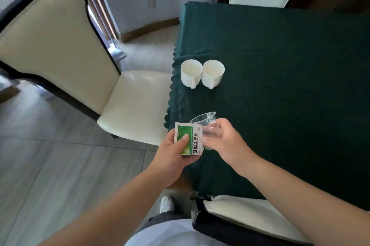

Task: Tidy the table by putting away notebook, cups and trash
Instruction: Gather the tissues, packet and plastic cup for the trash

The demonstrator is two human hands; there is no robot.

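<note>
Left hand gripped a green-and-white sachet, thumb pressed flat on its face, fingers curled behind. Right hand held a clear glass cup, tipped with its mouth toward the sachet; fingers were loosely spread around the body rather than clamped. Both items sat just off the near-left corner of the table, partly over bare floor.

Two white mugs stood upright side by side, touching or nearly so, close to the left edge of the green cloth, handles facing the person. No notebook in view on the table.

Risks noted:
- Glass cup was the weak point. The grip looked light and the cup was tilted; a slip would drop it onto hard tile rather than cloth. The glass was blurred against the fingers, so how firmly it was held could not be judged well.
- If the aim was to tuck the sachet into the cup, pushing the packet against the rim could lever the cup out of those loose fingers.
- Both hands were occupied. Reaching for the mugs without first putting something down would mean stacking or pinching awkwardly.
- Mugs stood near the scalloped cloth edge; a sleeve or elbow catching the overhang could drag them toward the chair beside the table.
</note>
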